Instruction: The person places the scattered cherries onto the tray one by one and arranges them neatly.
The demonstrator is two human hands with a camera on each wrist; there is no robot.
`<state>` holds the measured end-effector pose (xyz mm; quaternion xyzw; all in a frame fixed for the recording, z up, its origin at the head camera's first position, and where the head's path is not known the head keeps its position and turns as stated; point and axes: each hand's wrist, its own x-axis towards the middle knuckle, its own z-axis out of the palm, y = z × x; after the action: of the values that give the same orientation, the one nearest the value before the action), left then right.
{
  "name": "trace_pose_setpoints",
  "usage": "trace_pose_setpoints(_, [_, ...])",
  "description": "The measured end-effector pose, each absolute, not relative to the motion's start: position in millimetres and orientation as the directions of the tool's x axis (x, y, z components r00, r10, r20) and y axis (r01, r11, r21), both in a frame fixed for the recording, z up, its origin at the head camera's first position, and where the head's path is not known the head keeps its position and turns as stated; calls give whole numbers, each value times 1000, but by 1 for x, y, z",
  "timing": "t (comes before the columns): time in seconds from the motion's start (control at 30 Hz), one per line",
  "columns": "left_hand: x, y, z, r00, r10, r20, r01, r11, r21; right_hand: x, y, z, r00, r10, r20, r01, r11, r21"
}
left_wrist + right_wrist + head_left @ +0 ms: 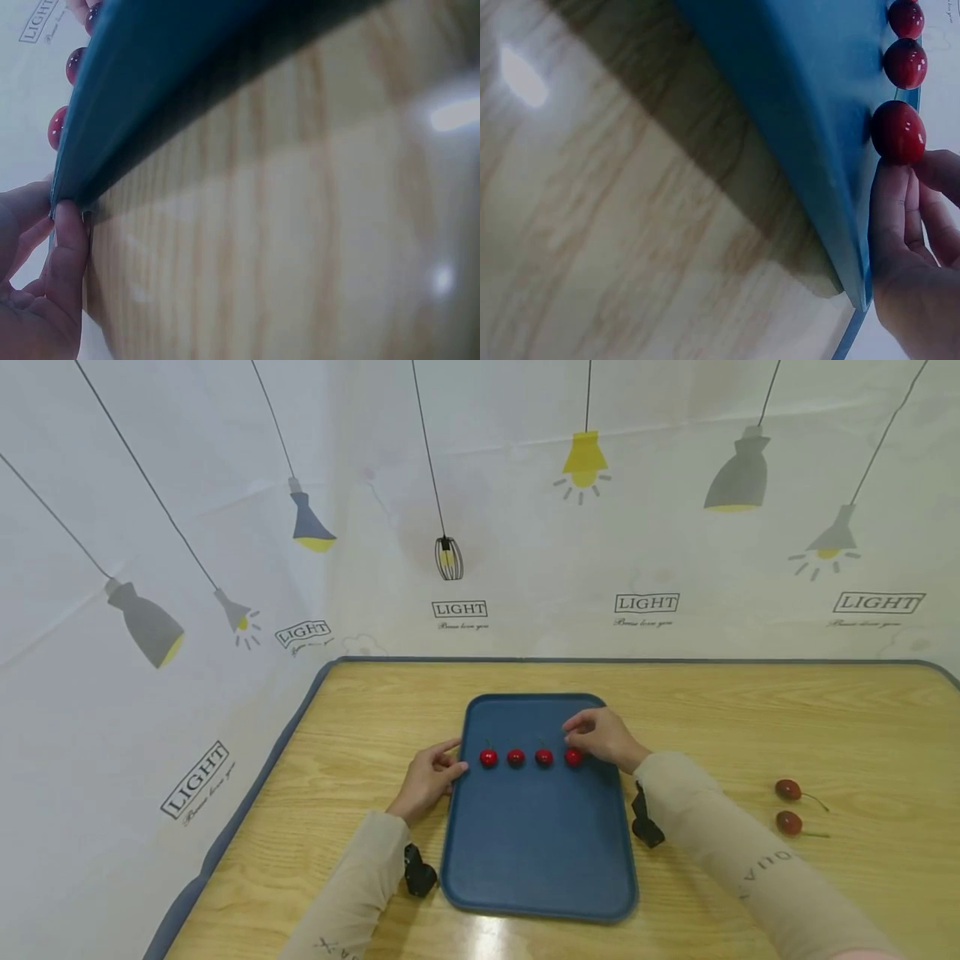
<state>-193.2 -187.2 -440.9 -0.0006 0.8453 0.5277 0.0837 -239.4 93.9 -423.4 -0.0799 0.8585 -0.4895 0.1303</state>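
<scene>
A blue rectangular tray [536, 843] lies on the wooden table, and several red cherries form a row across its upper part. The left-end cherry [488, 758] is nearest the left hand [426, 781], which holds the tray's left rim between thumb and fingers; the left wrist view shows the thumb [69, 232] against the edge. The right hand [606, 739] reaches over the right rim and pinches the right-end cherry [898, 133] at its side with its fingertips. Two middle cherries [516, 758] sit between, apart from each other. Thin stems show faintly on some.
To the right of the tray, two more cherries with stems, an upper one [788, 790] and a lower one [789, 823], lie on the wooden table [712, 710]. A white cloth [525, 543] printed with lamps hangs behind and at the left.
</scene>
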Motion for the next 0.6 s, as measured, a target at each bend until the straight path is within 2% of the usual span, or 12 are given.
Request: trace_pose_setpoints(0.6, [-195,-186,-441,-984,56,-170,-126,458,880,-243,92,-427,-954,-252,-163,-1,544,-839])
